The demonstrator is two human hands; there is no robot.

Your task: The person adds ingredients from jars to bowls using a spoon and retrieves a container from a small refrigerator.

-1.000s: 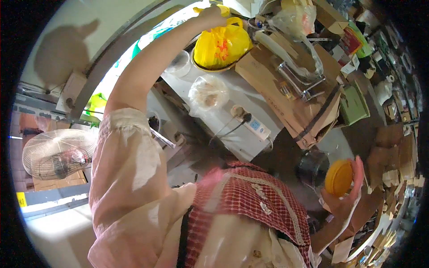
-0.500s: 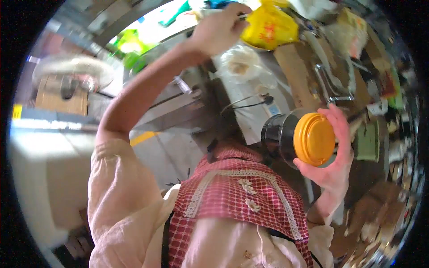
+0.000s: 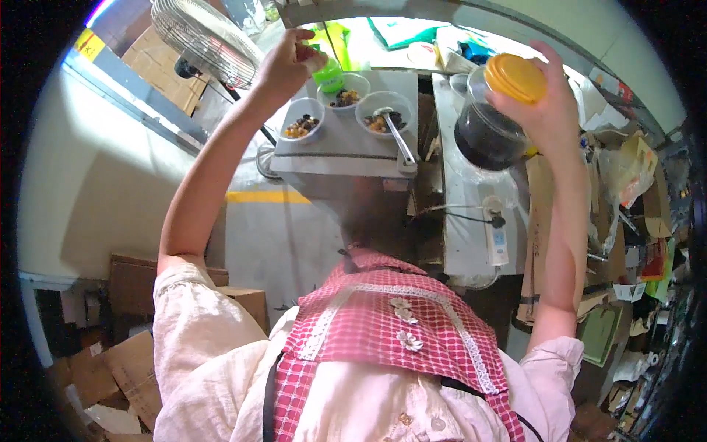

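Orange-yellow lid (image 3: 517,78) on a clear jar (image 3: 487,131); dark contents visible through the wall. Right hand (image 3: 554,99) is clamped on the jar at its lid end, fingers and thumb spread around the lid rim. Jar is tilted, lid toward upper right, base toward lower left; it appears in front of the pale right-hand table (image 3: 471,202), to the right of the bowls.

Left hand (image 3: 283,65) is raised near the far edge of the grey left-hand table (image 3: 335,163). Fingers bent, close to a green bottle (image 3: 328,76); contact uncertain, and cannot tell whether the fingers are closed on anything.

Three clear bowls on the grey table, each with dark and amber pieces inside: left bowl (image 3: 303,121), rear bowl (image 3: 353,87), right bowl (image 3: 389,103). Metal spoon (image 3: 401,140) sits in the right bowl, handle projecting over the rim toward the wearer.

Surroundings: white power strip (image 3: 497,247) with black plug on the pale table; wire-guard fan (image 3: 202,37) at upper left; brown cardboard (image 3: 136,368) at lower left. Wearer's apron (image 3: 368,324) is red check with white lace trim.
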